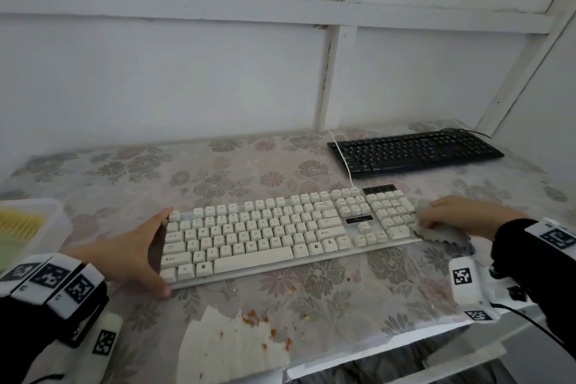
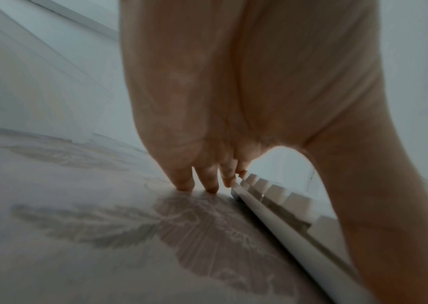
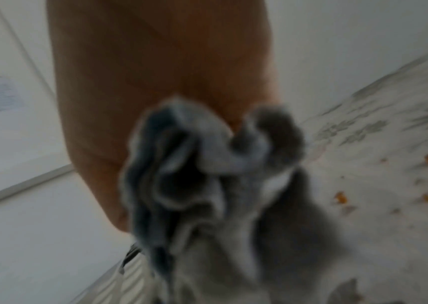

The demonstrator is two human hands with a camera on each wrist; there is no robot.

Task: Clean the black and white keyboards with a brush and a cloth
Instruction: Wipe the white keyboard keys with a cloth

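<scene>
Centrally, in the lower middle of the head view, the white keyboard (image 1: 290,231) lies on the flower-patterned counter (image 1: 124,171). The left hand (image 1: 131,256) brackets its left end: the fingers (image 2: 207,181) are straight and spread from the thumb, which reaches the keyboard's near left corner, while the fingertips come down at the far left corner, some of them on the counter just beside it. The right hand (image 1: 464,217), at the right of the frame, presses a grey cloth (image 1: 442,232) onto the keyboard's right end by the number pad; its fingers curl over the cloth, and the right wrist view shows the cloth (image 3: 207,174) bunched up at the hand, though that picture is blurred.

The black keyboard (image 1: 414,151) lies in the upper right of the frame, well apart from both hands, with a white cable (image 1: 343,159) running across its left end to the white keyboard. Key legends are too small to read. The wrist bands carry square black-and-white marker tags (image 1: 461,277).

Orange crumbs (image 1: 249,316) lie scattered on the counter near the bottom edge. A pale tray (image 1: 46,221) with something yellow inside is cut off at the left edge; its contents cannot be made out.
</scene>
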